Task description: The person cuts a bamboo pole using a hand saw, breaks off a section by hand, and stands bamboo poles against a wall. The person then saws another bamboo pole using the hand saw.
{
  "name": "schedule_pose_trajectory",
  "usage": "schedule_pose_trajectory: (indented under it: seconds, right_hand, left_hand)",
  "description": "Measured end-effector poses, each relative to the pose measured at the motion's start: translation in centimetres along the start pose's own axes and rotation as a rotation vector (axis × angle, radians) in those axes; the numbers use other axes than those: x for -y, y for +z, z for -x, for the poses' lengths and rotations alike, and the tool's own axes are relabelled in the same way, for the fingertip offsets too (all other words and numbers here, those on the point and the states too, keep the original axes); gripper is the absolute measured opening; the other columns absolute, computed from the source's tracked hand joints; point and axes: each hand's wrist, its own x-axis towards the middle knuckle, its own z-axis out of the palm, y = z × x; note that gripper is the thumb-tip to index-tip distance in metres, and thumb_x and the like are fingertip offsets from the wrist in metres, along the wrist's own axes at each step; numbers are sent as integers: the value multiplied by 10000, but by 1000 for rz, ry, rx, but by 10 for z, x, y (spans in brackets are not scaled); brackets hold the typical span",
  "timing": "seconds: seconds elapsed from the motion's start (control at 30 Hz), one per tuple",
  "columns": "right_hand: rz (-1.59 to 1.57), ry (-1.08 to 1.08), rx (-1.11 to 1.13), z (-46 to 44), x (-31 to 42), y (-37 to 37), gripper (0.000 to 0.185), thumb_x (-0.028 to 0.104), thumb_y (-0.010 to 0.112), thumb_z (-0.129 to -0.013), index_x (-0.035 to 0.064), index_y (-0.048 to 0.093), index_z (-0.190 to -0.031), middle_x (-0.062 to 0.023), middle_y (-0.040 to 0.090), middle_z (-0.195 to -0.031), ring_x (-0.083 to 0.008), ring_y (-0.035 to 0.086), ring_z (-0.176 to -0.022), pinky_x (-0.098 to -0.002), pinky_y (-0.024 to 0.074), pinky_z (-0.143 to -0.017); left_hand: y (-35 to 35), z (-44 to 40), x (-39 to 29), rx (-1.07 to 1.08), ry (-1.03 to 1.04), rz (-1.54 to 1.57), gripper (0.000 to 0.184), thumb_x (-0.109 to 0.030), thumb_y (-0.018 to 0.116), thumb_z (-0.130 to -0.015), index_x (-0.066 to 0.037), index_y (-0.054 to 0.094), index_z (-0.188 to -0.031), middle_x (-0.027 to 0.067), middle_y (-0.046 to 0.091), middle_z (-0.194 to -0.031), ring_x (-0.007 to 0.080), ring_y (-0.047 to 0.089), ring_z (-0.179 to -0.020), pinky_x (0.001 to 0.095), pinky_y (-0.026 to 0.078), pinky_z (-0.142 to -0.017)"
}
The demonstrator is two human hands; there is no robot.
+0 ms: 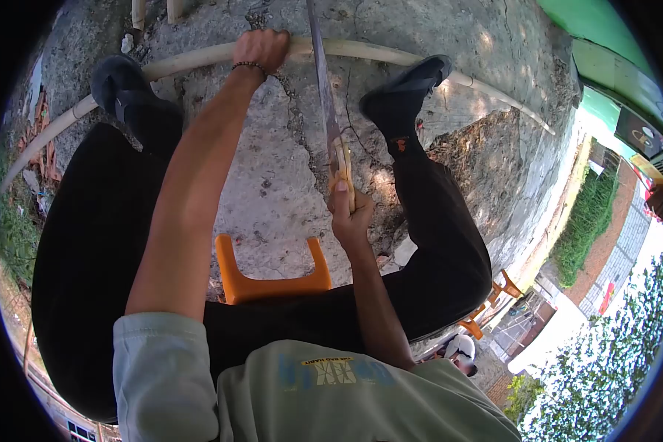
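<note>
A long pale bamboo pole [368,51] lies across the concrete ground, looking curved in the wide view. My left hand [261,51], with a beaded bracelet at the wrist, is wrapped round the pole. My right hand [352,210] is closed on the wooden handle of a hand saw [324,85]. The saw's blade points away from me and crosses over the pole, a little to the right of my left hand. Whether its teeth have cut into the pole I cannot tell. Both my shoes, the left [118,81] and the right [407,90], are at the pole, one on each side.
Beneath me is an orange plastic stool [272,289]. Two short bamboo ends [174,10] show at the top left. Cracks and a broken patch mark the concrete [272,184]. Behind on the right are another orange stool [502,287] and a person [460,346]. A green wall [597,29] stands at top right.
</note>
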Motion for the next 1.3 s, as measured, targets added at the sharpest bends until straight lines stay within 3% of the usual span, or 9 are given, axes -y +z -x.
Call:
schedule_pose_trajectory:
  seconds: [0.07, 0.3, 0.37, 0.5, 0.7, 0.93, 1.0, 1.13, 1.3]
  right_hand:
    - [-11, 39, 15, 17, 5, -2, 440, 233, 548, -1032, 29, 541, -642, 53, 456, -553, -13, 386, -506, -248, 284, -455]
    - [96, -139, 51, -121, 36, 40, 482, 283, 559, -1027, 42, 498, -614, 53, 471, -561, -30, 384, -500, -266, 264, -445]
    - [-102, -12, -17, -69, 13, 24, 475, 267, 556, -1030, 45, 498, -614, 53, 469, -562, -27, 382, -502, -268, 258, -443]
    - [-30, 7, 12, 9, -4, 6, 460, 251, 524, -1043, 78, 450, -622, 45, 420, -563, -32, 341, -494, -255, 254, -449]
    - [21, -137, 30, -105, 34, 48, 468, 272, 512, -1046, 67, 454, -629, 37, 427, -575, -45, 354, -491, -262, 256, -449]
    - [24, -35, -29, 7, 0, 20, 457, 305, 513, -1044, 76, 455, -653, 43, 400, -548, -53, 333, -452, -257, 248, -432]
    - [-111, -27, -14, -10, 19, 16, 461, 309, 520, -1042, 76, 454, -650, 44, 391, -533, -51, 336, -442, -259, 247, -424]
    - [74, -82, -9, -123, 48, 58, 488, 311, 554, -1031, 38, 518, -628, 43, 447, -547, -43, 380, -492, -271, 289, -457]
    - [50, -47, -24, -47, 13, 35, 457, 268, 551, -1029, 37, 527, -636, 49, 462, -546, -33, 397, -506, -270, 297, -456]
  left_hand:
    - [1, 9, -6, -30, -4, 21, 183, -321, 687, -840, -155, 677, -917, 103, 711, -864, 295, 712, -845, 440, 550, -747]
    - [2, 6, -1, -65, 14, 10, 106, -234, 617, -869, -147, 676, -857, 107, 717, -844, 308, 716, -825, 447, 556, -723]
    - [-2, 3, 0, -63, 11, 18, 106, -228, 615, -867, -146, 680, -858, 107, 720, -840, 309, 719, -816, 445, 559, -711]
    - [6, 5, 1, -69, 37, 61, 143, -254, 661, -850, -136, 655, -932, 141, 716, -818, 342, 714, -748, 468, 566, -669]
    - [-11, -3, 2, -61, -6, 23, 131, -238, 621, -873, -131, 697, -870, 105, 734, -847, 306, 728, -825, 437, 569, -710]
    - [9, -2, 3, -130, 27, 56, 106, -219, 646, -845, -139, 649, -915, 118, 717, -793, 333, 715, -735, 462, 566, -655]
    - [13, 4, 3, -168, 46, 48, 99, -209, 644, -845, -128, 648, -902, 122, 723, -820, 331, 718, -750, 455, 568, -658]
    - [-1, 4, 6, -190, 36, 64, 97, -207, 645, -844, -122, 654, -889, 140, 725, -839, 333, 721, -773, 452, 569, -667]
    - [-4, -1, 0, 24, 0, 37, 150, -202, 587, -878, -110, 706, -882, 138, 737, -878, 311, 730, -833, 436, 569, -744]
